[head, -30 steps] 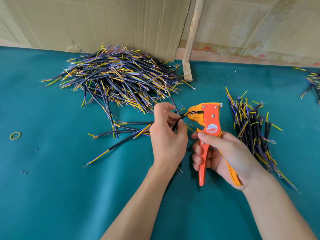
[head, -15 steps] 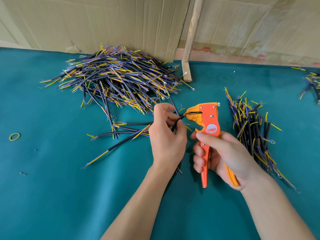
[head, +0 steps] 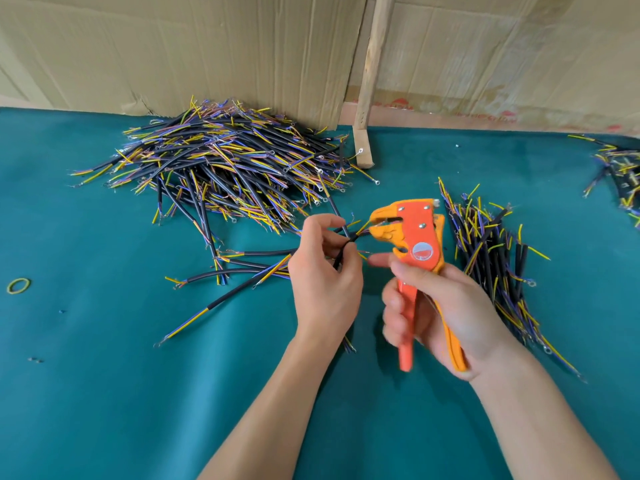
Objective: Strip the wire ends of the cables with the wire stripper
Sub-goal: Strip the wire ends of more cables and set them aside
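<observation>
- A teal mat (head: pixel 104 393) covers a work table, seen from above by a head camera; creased cardboard sheets (head: pixel 207 46) stand along its far edge, with a wooden stick (head: pixel 369 81) leaning against them.
- The left hand (head: pixel 323 282) is at the middle of the view, its fingers curled round a short black cable (head: pixel 346 244) and pinching it near its far end.
- The cable's thin coloured wire ends point right, reaching the yellow head of the wire stripper (head: pixel 412 237); whether they sit inside the jaws cannot be told.
- The right hand (head: pixel 440 313) grips the orange wire stripper just beside the left hand, fingers wrapped round both handles, thumb resting near the round label.
- A large heap of cables (head: pixel 221 168), black with yellow and purple wires, lies at the back left against the cardboard.
- A few loose cables (head: pixel 228 296) lie on the mat left of the left hand.
- A smaller pile of cables (head: pixel 491 258) lies right of the stripper, behind the right hand.
- More cables (head: pixel 620 174) show at the far right edge.
- A yellow-green rubber band (head: pixel 18 285) lies near the left edge.
</observation>
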The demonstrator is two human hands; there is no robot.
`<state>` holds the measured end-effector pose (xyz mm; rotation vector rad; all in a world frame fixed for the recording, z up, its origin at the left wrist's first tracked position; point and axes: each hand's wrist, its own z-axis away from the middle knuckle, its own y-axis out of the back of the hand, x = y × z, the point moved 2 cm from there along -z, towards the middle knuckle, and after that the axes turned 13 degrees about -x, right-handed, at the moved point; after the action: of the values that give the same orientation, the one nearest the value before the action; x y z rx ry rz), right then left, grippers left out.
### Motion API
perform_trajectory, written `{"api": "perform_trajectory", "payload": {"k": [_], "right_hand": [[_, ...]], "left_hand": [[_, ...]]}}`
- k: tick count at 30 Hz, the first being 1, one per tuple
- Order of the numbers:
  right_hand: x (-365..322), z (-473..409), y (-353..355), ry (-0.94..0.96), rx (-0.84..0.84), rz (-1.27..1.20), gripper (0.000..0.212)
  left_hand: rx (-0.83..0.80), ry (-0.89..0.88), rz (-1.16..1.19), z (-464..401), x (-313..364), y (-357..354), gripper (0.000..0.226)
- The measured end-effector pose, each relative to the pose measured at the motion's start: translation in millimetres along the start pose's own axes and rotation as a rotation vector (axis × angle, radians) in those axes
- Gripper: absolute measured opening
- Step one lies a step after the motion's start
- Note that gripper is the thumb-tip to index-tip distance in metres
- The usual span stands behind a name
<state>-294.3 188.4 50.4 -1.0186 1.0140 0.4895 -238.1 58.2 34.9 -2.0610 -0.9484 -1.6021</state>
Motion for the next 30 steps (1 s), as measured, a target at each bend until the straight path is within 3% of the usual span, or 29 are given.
{"api": "perform_trajectory", "payload": {"k": [4,9,15,20,23,26,28,30], "right_hand": [[-8.8,2.2,9.3,0.107,0.033,-0.113,0.046],[-19.6,9.0,14.6,0.177,0.007,-0.321,0.036],[-27.0,16.9,5.4,0.197,-0.312,-0.361,0.052],[-30.1,20.7,8.6,0.199,-0.474,-0.46,0.046],[-31.9,17.1,18.4,0.254,-0.242,-0.444,0.046],[-27.1,8.8,23.6,0.263,0.042,-0.466,0.043],[-21.2,1.9,23.7,0.259,0.146,-0.497,0.043],[-15.1,-2.4,21.9,0.229,0.228,-0.51,0.042]], "left_hand": [[0.0,0.061,-0.01,-1.4,-1.5,0.4,0.024],[-0.094,0.156,0.073,0.7,-1.3,-1.2,0.013],[-0.32,0.172,-0.115,3.8,11.6,-22.2,0.015],[-0.498,0.095,-0.2,-23.4,34.0,-61.5,0.028],[-0.629,-0.007,-0.426,-37.8,38.3,-62.8,0.012],[-0.491,-0.101,-0.531,-53.3,38.5,-37.7,0.016],[-0.368,-0.154,-0.604,-65.8,38.1,-16.6,0.022],[-0.346,-0.125,-0.696,-74.2,34.6,-1.8,0.023]]}}
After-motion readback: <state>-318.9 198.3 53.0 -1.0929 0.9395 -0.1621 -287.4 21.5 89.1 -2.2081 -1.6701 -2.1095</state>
